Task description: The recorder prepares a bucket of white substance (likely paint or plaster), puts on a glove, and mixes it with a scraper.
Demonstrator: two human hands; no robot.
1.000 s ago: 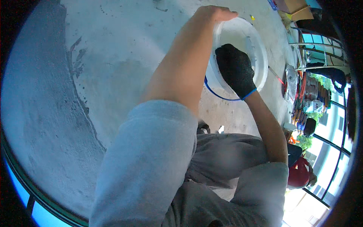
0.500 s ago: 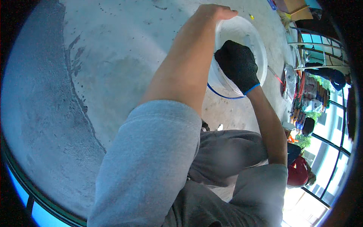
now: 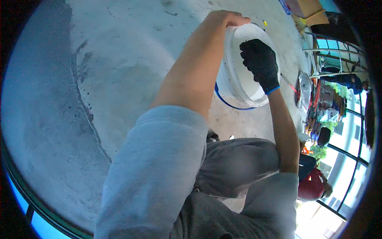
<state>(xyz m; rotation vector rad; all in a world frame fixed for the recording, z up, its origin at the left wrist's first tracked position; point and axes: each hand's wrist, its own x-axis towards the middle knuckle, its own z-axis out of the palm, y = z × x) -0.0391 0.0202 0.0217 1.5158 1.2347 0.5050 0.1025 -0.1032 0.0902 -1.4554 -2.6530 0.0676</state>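
A white plastic bucket is tilted on the concrete floor, its round mouth turned toward the right. Its blue handle hangs in a curve on the near side. My bare left hand grips the far rim, with the fingers partly hidden by the hand itself. At the bucket's mouth is my right hand in a black knit glove with a blue cuff. Its fingers are curled into a fist; whatever is in them, if anything, is hidden.
Grey concrete floor spreads to the left, with a darker strip beyond a rough edge. On the right are a metal rack, a clear plastic bag, stacked goods and a cardboard box. A person in red is at lower right.
The bucket has tipped, showing more of its outer wall, with my left hand still on the rim. My gloved right hand has moved right, away from the bucket's left inner wall.
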